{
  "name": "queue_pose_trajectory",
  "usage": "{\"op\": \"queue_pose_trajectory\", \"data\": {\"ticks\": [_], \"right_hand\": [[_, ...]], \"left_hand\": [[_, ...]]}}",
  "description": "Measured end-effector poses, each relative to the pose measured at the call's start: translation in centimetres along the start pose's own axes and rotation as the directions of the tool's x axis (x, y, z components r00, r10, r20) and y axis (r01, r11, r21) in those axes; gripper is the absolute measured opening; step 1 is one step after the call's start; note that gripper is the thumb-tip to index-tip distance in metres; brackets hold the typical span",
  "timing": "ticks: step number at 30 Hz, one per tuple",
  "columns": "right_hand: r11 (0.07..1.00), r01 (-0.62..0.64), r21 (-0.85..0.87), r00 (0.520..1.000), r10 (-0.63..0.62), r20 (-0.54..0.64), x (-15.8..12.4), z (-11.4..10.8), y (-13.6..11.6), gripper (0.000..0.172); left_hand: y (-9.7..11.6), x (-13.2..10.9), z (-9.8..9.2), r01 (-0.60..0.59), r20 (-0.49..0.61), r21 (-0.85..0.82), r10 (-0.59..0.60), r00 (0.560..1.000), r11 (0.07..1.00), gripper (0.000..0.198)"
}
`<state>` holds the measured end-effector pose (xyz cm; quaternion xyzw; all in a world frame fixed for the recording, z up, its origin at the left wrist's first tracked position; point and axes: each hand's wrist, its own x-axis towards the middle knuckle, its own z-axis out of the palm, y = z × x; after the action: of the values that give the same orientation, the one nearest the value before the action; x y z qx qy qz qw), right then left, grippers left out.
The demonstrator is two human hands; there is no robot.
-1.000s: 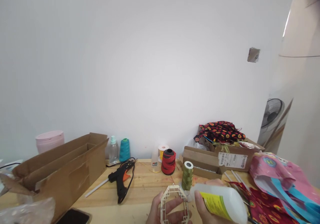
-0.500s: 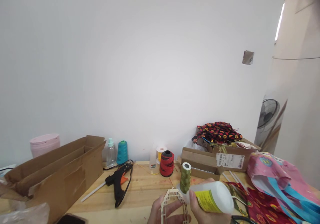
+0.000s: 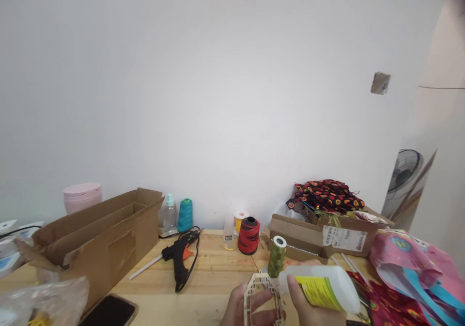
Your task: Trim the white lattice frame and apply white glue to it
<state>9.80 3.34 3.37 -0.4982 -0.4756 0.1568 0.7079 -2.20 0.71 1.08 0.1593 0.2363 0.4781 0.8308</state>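
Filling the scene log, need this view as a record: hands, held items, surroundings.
Left hand: holds pale openwork frame
Right hand: holds white bottle, yellow label, tipped sideways, narrow end toward the frame
Bottle-frame contact: cannot tell
Just behind: olive spool, upright
Left side: glue gun, long cardboard box, phone
Right side: pink cloth with blue straps

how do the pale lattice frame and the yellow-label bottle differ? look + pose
Build: the lattice frame is thin openwork with an open middle; the bottle is a bulky, rounded body.
Colour: the frame is pale beige; the bottle is whitish, with yellow on its side.
Pose: the frame's looped end points away from the person; the bottle is tipped sideways, narrow end toward the frame.
Shared: both are hand-held, frame in the left hand, bottle in the right.
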Motion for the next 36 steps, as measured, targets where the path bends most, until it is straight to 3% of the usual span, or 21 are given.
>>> {"op": "queue_pose_trajectory", "data": {"ticks": [3, 9, 15, 20, 30, 36], "right_hand": [[0.979, -0.144, 0.143, 0.987, 0.131, 0.095, 0.3, 0.0, -0.3, 0.05], [0.959, -0.202, 0.2, 0.97, 0.167, 0.178, 1.0, 0.0, -1.1, 0.048], [0.95, -0.263, 0.169, 0.964, 0.255, 0.071, 1.8, -0.3, 0.3, 0.041], [0.962, -0.256, 0.093, 0.964, 0.262, -0.056, 1.7, -0.8, 0.5, 0.046], [0.978, -0.18, 0.103, 0.981, 0.187, -0.056, 1.0, -1.0, -0.6, 0.043], [0.974, -0.193, 0.12, 0.977, 0.202, -0.07, 1.0, -1.2, -1.1, 0.044]], "left_hand": [[0.0, -0.1, 0.2, -0.043, -0.066, -0.059, 0.039, 0.997, 0.997, 0.048], [0.4, -0.1, -0.1, -0.038, -0.036, -0.077, 0.035, 0.999, 0.996, 0.049], [0.3, -0.3, -0.5, -0.054, -0.046, -0.027, 0.053, 0.998, 0.998, 0.05], [-0.2, -0.2, -0.2, -0.032, -0.107, -0.009, 0.031, 0.994, 0.999, 0.054], [-0.4, -0.3, 0.6, -0.002, -0.13, 0.037, 0.007, 0.991, 0.999, 0.056], [-0.5, -0.4, 0.8, -0.002, -0.048, 0.04, 0.004, 0.999, 0.999, 0.057]]}}
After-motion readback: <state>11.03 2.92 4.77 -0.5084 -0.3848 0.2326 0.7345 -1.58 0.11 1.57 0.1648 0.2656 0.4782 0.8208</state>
